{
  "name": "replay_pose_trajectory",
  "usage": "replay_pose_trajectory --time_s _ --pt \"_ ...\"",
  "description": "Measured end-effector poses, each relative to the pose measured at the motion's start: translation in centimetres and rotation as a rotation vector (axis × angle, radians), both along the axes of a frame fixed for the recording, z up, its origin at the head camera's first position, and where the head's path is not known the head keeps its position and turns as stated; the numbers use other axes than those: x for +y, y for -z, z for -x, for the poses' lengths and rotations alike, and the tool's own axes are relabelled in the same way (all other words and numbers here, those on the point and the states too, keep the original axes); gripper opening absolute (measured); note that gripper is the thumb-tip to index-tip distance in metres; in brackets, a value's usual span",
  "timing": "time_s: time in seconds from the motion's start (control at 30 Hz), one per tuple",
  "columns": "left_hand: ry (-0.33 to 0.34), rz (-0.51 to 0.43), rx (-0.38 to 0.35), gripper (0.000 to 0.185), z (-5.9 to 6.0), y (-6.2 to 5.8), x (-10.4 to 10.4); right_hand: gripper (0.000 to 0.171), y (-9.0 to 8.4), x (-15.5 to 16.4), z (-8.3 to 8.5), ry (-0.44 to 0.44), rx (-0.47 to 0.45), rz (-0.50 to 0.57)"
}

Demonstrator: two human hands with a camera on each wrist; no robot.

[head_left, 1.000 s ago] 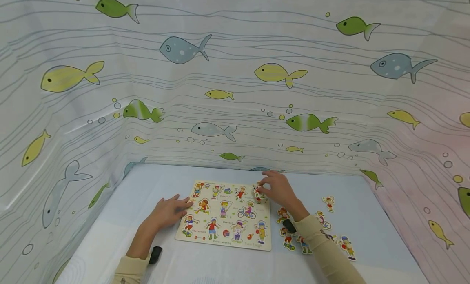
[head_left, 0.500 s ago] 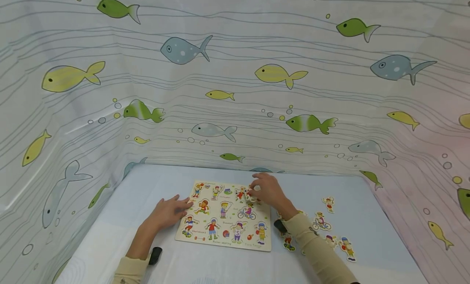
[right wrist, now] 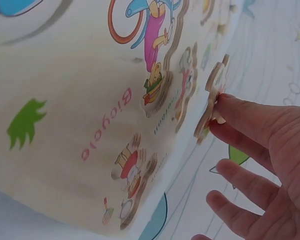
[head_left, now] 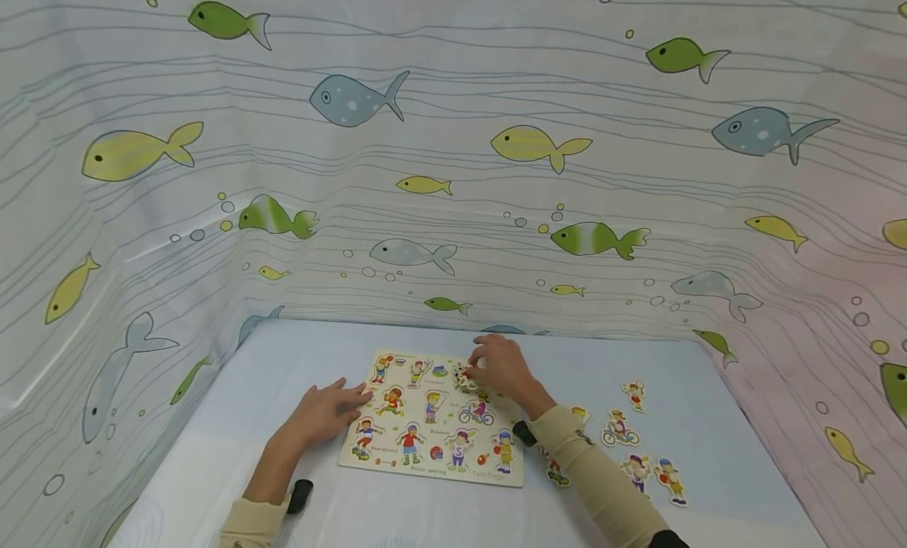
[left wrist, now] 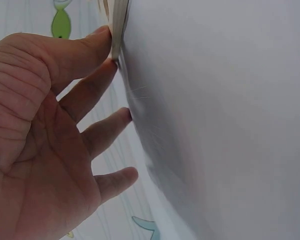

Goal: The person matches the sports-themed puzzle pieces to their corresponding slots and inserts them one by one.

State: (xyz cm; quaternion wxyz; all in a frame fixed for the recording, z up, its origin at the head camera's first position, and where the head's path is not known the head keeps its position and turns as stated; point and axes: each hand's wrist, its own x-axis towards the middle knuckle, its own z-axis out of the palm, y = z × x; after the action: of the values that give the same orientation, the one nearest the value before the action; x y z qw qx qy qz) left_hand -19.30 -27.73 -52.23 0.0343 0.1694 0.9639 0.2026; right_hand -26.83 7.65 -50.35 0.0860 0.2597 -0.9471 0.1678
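A pale puzzle board (head_left: 506, 418) with printed sports figures lies on the table. My left hand (head_left: 326, 410) rests at its left edge with fingers extended. The left wrist view shows the thumb and index fingertip touching the board edge (left wrist: 119, 25), other fingers spread. Over the upper right of the board, my right hand (head_left: 503, 367) pinches a wooden puzzle piece (head_left: 463, 377) between thumb and index finger. In the right wrist view the held piece (right wrist: 210, 97) is tilted and apart from the board, near the recess marked Football (right wrist: 185, 90). Its picture is mostly turned away there.
Loose figure pieces lie right of the board: a cyclist (head_left: 620, 428), a small figure (head_left: 634, 396), one in yellow (head_left: 669, 481) and several others. My right sleeve (head_left: 602, 477) covers part of them. A fish-printed sheet (head_left: 425, 280) rises behind the table.
My right hand has moved left across the board's top with the puzzle piece, from the upper right corner to the neighbouring figure. My left hand has stayed at the edge.
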Motion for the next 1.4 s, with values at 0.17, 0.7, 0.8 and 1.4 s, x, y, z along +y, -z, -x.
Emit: replay_pose_trajectory --time_s 0.17,0.7,0.8,1.4 --pt "-0.006 0.011 0.006 0.039 0.0 0.0 0.0 0.012 0.3 -0.5 0.1 0.03 -0.036 -0.024" --pt "-0.01 0.014 0.011 0.039 0.1 0.3 -0.1 0.019 1.2 -1.5 0.4 0.071 -0.096 -0.089" --pt "-0.007 0.013 0.014 0.039 0.0 0.1 -0.1 0.019 1.1 -1.6 0.3 0.071 -0.098 -0.093" --pt "-0.011 0.009 -0.003 0.04 0.2 0.2 -0.1 0.017 1.8 -1.6 1.1 0.075 -0.096 -0.123"
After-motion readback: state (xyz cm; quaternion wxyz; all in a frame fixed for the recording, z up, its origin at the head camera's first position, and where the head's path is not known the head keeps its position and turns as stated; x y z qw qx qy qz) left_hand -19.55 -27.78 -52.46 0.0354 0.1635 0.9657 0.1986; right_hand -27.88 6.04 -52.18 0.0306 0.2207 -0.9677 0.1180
